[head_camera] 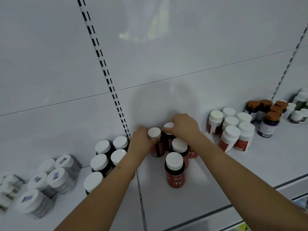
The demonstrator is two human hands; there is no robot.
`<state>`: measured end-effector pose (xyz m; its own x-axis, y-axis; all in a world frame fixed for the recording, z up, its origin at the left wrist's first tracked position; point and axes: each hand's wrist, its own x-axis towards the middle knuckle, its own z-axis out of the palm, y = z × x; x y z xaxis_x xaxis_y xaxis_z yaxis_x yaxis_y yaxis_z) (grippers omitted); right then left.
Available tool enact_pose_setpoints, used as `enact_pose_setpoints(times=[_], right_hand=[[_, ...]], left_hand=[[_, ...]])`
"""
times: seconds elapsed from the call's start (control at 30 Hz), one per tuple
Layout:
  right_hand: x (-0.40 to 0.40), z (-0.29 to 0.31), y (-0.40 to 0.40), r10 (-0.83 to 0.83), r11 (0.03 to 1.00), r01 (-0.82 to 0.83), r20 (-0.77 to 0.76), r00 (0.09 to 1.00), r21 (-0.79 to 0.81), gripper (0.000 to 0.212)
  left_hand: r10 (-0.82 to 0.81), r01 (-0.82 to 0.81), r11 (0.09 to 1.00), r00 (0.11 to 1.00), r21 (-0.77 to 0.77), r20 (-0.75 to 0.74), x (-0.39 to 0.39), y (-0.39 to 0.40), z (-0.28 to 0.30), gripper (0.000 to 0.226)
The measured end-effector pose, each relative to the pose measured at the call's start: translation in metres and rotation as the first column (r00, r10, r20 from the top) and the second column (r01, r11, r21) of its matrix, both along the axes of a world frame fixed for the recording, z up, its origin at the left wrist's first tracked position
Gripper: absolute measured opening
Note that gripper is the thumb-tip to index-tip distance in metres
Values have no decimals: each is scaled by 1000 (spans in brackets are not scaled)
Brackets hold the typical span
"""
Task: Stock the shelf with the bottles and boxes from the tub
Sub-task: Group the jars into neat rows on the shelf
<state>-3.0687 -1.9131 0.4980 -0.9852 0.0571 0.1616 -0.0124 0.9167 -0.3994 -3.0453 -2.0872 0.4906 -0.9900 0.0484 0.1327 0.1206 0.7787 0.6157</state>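
Several dark bottles with red "Fe" labels and white caps stand on the white shelf (pixel 208 189). My left hand (pixel 141 139) grips one of them (pixel 156 147) at the back of the shelf, just below its white cap. Beside it, my right hand (pixel 183 125) holds the cap of another red-labelled bottle (pixel 169 139) against the back wall. In front of them stand two more in a row, the middle bottle (pixel 180 147) and the front bottle (pixel 175 170). A further one (pixel 192 153) shows partly under my right forearm. The tub is out of view.
Dark white-capped bottles (pixel 103 157) stand left of my left arm, with silver-labelled bottles (pixel 50 180) further left. To the right are white bottles with red labels (pixel 233 130), then brown-capped bottles (pixel 268 117) and small ones (pixel 300 110). The shelf's front edge (pixel 233 207) runs below.
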Motion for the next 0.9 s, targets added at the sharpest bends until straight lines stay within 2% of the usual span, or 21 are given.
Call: enact_pose_setpoints(times=[0.23, 0.33, 0.4, 0.47, 0.57, 0.7, 0.8, 0.9], right_hand=[[-6, 0, 1, 12, 1000, -14, 53, 999, 24, 51], [-6, -2, 2, 20, 999, -22, 58, 998, 28, 52], [-6, -1, 4, 37, 999, -39, 81, 996, 23, 52], [-4, 5, 13, 47, 999, -46, 93, 995, -17, 52], [4, 17, 38, 59, 989, -61, -19, 998, -137, 47], [36, 28, 62, 262, 938, -274, -84, 961, -213, 9], [59, 23, 61, 447, 883, -452, -67, 892, -130, 19], [64, 14, 53, 533, 845, -531, -4, 846, 62, 34]], left_hand=[[-21, 19, 999, 999, 49, 40, -11, -11, -12, 46], [-39, 38, 999, 998, 24, 40, -14, -11, -11, 46], [-54, 55, 998, 994, -8, 94, -14, -12, -6, 51], [-47, 55, 997, 991, -63, 122, -10, -12, 2, 57], [-13, 20, 992, 998, -123, 58, 1, -13, 12, 52], [-83, 86, 994, 995, -72, 49, 35, -10, 16, 38], [-183, 186, 981, 982, -50, 52, 61, -1, 14, 41], [-267, 273, 960, 960, -60, 85, 78, 8, 3, 58]])
